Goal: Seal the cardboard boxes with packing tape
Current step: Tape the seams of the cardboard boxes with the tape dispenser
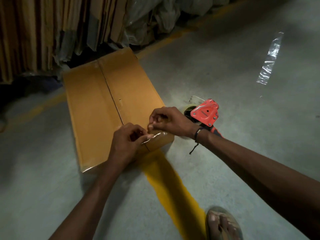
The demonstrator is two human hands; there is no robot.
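Note:
A long brown cardboard box (90, 108) lies on the grey floor, its top flaps closed with a seam running lengthwise. At its near right corner a strip of clear tape (156, 135) lies across the edge. My left hand (126, 142) pinches the tape's left end between thumb and fingers. My right hand (166, 120) pinches the tape just to the right of it, fingers curled. A red tape dispenser (205, 112) with a clear roll rests on the floor just right of the box, partly behind my right wrist.
Stacks of flattened cardboard (34, 32) and plastic-wrapped bundles (152, 18) stand behind the box. A loose clear tape strip (270, 58) lies on the floor at far right. A yellow floor line (171, 186) runs toward me; a sandalled foot (223, 224) is at the bottom right.

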